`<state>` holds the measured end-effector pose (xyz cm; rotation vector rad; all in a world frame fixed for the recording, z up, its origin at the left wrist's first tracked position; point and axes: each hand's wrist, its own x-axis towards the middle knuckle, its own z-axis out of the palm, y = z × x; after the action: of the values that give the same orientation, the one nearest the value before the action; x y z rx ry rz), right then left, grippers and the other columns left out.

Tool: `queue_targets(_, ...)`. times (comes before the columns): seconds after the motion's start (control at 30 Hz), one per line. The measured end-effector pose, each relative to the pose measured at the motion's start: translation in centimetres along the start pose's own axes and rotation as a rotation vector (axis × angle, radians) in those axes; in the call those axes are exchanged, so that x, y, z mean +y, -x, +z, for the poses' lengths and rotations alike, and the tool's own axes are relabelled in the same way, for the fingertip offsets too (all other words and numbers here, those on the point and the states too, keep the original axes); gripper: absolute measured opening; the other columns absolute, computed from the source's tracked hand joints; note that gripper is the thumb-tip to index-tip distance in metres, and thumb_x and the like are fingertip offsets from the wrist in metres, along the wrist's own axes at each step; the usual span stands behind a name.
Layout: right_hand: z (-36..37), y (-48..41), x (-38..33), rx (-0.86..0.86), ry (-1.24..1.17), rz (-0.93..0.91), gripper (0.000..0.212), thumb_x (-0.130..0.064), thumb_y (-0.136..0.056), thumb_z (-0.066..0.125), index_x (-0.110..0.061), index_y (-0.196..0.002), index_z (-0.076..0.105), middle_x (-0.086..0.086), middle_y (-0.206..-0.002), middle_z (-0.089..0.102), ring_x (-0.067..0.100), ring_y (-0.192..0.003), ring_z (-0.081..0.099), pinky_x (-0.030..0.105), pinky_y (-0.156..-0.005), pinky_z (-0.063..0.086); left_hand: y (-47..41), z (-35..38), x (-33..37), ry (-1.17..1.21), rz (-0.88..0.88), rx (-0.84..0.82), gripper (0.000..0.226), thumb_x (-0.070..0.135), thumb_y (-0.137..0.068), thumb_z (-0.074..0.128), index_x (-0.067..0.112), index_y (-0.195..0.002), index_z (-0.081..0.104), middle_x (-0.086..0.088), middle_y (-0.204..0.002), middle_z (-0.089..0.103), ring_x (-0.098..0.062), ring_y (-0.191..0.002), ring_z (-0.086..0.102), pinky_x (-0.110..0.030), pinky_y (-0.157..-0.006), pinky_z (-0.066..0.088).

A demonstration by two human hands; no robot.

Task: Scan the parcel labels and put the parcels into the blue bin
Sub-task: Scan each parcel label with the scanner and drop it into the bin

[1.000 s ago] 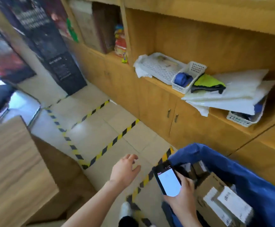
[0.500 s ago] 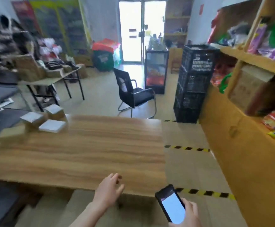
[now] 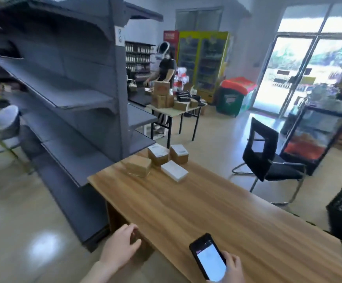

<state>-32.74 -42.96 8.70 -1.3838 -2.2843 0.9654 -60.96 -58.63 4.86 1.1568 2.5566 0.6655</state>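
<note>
Parcels (image 3: 162,162) sit clustered at the far left corner of the worktop (image 3: 207,211) – well beyond the left hand (image 3: 121,248), fingers loosely curled and empty – so the nearest white one is probably best lifted label-up toward the phone (image 3: 209,260) gripped by the right hand (image 3: 233,268).

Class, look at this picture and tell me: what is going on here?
A person stands at a wooden table. The right hand holds a phone with its screen lit; the left hand hovers empty near the table's corner. Four small parcels sit grouped at the far end, untouched.
</note>
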Motion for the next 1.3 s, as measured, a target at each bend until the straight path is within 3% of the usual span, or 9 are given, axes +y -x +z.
queue_targets(0.1, 1.8, -3.7, -2.9, -0.05, 0.066, 0.035, 0.089, -0.036, -0.064, 0.075, -0.021, -0.139, 0.03, -0.005, -0.12, 0.027, 0.007, -0.107, 0.043, 0.016, -0.086, 0.037, -2.3, -0.6, -1.9, -0.017, -0.055, 0.022, 0.034, 0.054, -0.085, 0.054, 0.042, -0.117, 0.05, 0.021, -0.098, 0.05, 0.003, -0.09, 0.053, -0.015, -0.065, 0.044)
queue_targets(0.33, 5.6, -12.9, -5.2, -0.17, 0.142, -0.042, 0.098, -0.042, -0.05, 0.074, -0.027, -0.138, 0.033, -0.014, -0.116, 0.025, 0.006, -0.096, 0.047, 0.031, -0.089, 0.047, -9.1, -1.1, -2.8, -0.011, -0.113, 0.039, 0.04, 0.05, -0.088, 0.055, 0.037, -0.125, 0.047, 0.018, -0.108, 0.048, -0.001, -0.096, 0.053, -0.021, -0.073, 0.047)
queue_targets(0.57, 7.6, -20.8, -6.0, -0.22, 0.148, -0.095, 0.1, -0.038, -0.053, 0.077, -0.026, -0.141, 0.032, -0.007, -0.131, 0.031, 0.015, -0.1, 0.051, 0.033, -0.09, 0.047, -15.9, -1.6, -2.0, -0.038, -0.151, 0.053, 0.04, 0.05, -0.089, 0.055, 0.036, -0.125, 0.046, 0.015, -0.112, 0.049, -0.005, -0.093, 0.056, -0.021, -0.068, 0.049)
queue_targets(0.7, 9.1, -24.0, -6.7, -0.241, 0.151, -0.101, 0.098, -0.04, -0.051, 0.079, -0.026, -0.138, 0.036, -0.016, -0.111, 0.026, 0.016, -0.09, 0.048, 0.029, -0.08, 0.046, -19.4, -1.2, -2.6, -0.039, -0.157, 0.021, 0.04, 0.05, -0.089, 0.054, 0.036, -0.125, 0.046, 0.016, -0.111, 0.048, -0.004, -0.089, 0.055, -0.019, -0.062, 0.047)
queue_targets(0.8, 10.6, -26.6, -7.3, -0.255, 0.165, -0.105, 0.099, -0.043, -0.052, 0.079, -0.026, -0.139, 0.035, -0.017, -0.109, 0.024, 0.014, -0.089, 0.046, 0.031, -0.082, 0.047, -22.4, -1.0, -3.8, -0.038, -0.158, -0.005, 0.041, 0.05, -0.09, 0.055, 0.035, -0.127, 0.046, 0.016, -0.116, 0.047, -0.004, -0.093, 0.056, -0.018, -0.062, 0.047)
queue_targets(0.97, 13.4, -31.3, -9.6, -0.257, 0.17, -0.049, 0.103, -0.042, -0.054, 0.082, -0.026, -0.143, 0.033, -0.014, -0.125, 0.031, 0.012, -0.089, 0.041, 0.031, -0.087, 0.047, -29.8, -1.3, -6.8, -0.065, -0.118, -0.056, 0.044, 0.044, -0.089, 0.061, 0.032, -0.128, 0.045, 0.014, -0.129, 0.035, -0.007, -0.08, 0.055, -0.017, -0.054, 0.041)
queue_targets(1.03, 14.6, -33.1, -10.8, -0.262, 0.179, -0.015, 0.101, -0.042, -0.054, 0.081, -0.026, -0.142, 0.034, -0.015, -0.124, 0.032, 0.011, -0.09, 0.041, 0.031, -0.088, 0.046, -33.2, -1.6, -7.8, -0.085, -0.085, -0.06, 0.049, 0.04, -0.087, 0.064, 0.031, -0.131, 0.044, 0.014, -0.135, 0.031, -0.009, -0.098, 0.054, -0.018, -0.061, 0.046)
queue_targets(1.13, 16.3, -35.6, -13.0, -0.275, 0.161, 0.035, 0.099, -0.043, -0.05, 0.074, -0.027, -0.139, 0.036, -0.016, -0.123, 0.03, 0.017, -0.094, 0.046, 0.033, -0.083, 0.05, -38.4, -2.1, -9.3, -0.123, -0.014, -0.051, 0.058, 0.034, -0.085, 0.067, 0.032, -0.136, 0.04, 0.012, -0.147, 0.024, -0.012, -0.134, 0.027, -0.024, -0.087, 0.049)
queue_targets(1.3, 18.9, -38.4, -15.4, -0.273, 0.145, 0.09, 0.101, -0.045, -0.051, 0.076, -0.027, -0.141, 0.034, -0.014, -0.129, 0.031, 0.019, -0.095, 0.046, 0.037, -0.088, 0.05, -45.3, -3.3, -10.3, -0.253, 0.071, -0.174, 0.08, 0.034, -0.08, 0.075, 0.033, -0.145, 0.028, 0.007, -0.159, 0.011, -0.021, -0.146, 0.005, -0.043, -0.111, 0.037)
